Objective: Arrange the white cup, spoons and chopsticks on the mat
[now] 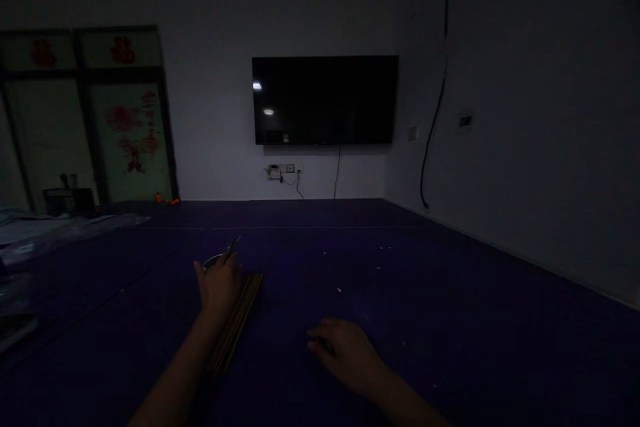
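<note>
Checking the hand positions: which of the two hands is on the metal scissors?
The left hand. It lies over the scissors, beside the bundle of thin sticks, while the right hand rests flat on the bare blue table, touching neither.

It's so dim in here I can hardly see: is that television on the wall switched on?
No. The television screen is black, showing only two small reflected light spots, nothing displayed.

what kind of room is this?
Probably a dim workroom or meeting room, not a kitchen. A black flat screen hangs on the white wall above a large dark blue work surface. The left hand rests by thin wooden sticks and a metal tool.
</note>
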The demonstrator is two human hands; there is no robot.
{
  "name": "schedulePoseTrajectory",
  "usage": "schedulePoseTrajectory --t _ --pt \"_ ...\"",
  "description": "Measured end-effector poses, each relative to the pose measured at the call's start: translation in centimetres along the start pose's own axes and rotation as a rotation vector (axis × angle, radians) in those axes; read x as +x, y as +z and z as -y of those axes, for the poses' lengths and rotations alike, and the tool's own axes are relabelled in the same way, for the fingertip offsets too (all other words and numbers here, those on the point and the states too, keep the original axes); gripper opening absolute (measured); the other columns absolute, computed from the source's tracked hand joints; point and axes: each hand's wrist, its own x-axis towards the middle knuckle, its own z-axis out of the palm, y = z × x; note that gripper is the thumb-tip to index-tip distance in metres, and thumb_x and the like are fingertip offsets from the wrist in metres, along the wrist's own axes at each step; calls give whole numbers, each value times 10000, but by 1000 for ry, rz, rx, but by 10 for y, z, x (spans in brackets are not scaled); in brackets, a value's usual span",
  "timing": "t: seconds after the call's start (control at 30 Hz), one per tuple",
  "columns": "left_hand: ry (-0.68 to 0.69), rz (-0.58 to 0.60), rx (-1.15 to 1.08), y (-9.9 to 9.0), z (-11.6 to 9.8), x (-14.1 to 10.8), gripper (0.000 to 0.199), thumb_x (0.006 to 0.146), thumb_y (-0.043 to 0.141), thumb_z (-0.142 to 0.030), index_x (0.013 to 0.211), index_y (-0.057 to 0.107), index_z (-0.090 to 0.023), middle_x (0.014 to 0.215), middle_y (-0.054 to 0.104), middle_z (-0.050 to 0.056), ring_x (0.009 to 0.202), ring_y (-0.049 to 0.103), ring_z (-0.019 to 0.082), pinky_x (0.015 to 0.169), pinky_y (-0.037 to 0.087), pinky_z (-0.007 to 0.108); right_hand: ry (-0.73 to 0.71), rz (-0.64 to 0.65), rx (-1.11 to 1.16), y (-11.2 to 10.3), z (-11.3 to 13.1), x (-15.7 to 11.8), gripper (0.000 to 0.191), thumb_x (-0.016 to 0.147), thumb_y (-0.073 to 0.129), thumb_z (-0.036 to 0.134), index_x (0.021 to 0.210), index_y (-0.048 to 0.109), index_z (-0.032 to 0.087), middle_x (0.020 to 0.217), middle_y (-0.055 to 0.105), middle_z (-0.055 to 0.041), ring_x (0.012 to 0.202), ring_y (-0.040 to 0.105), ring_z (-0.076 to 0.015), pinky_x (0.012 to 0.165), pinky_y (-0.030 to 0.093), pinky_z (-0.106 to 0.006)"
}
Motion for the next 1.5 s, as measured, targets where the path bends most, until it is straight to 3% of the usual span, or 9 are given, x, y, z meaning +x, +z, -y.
schedulePoseTrajectory --t 0.17,0.6,0.8,1.03,1.5 --pt "-4 13 3 2 2 3 418 909 345 -257 1263 565 -221 1382 508 108 1136 567 291 1108 140 586 10 18 -25 0 0 1 295 895 471 306 1077 692 234 999 705 -46 891 638 -177 764 427 -256" --pt "13 11 22 3 4 4 365 896 392 -269 1164 629 -198 1287 576 122 1106 579 290 1081 248 541 -10 -10 -23 3 -3 0 299 893 469 310 1075 691 226 969 702 -47 852 637 -175 746 426 -258" --pt "8 12 7 0 4 3 362 887 399 -275 1150 639 -212 1263 605 108 1096 589 273 1085 240 523 1 5 -21 2 -2 -1 303 899 462 309 1084 687 227 993 701 -48 878 633 -176 771 418 -256" --pt "13 43 29 -2 3 3 396 889 382 -298 1162 629 -151 1159 667 123 1026 624 272 1073 232 507 -11 10 -50 0 0 0 286 896 454 288 1037 695 222 934 699 -45 860 629 -171 736 406 -243" --pt "15 -115 -37 4 5 -1 375 919 367 -307 1124 651 -173 1186 658 97 1097 574 285 1059 249 556 -6 9 -24 2 -2 1 301 892 463 304 1079 689 233 971 701 -46 862 633 -170 749 417 -249"
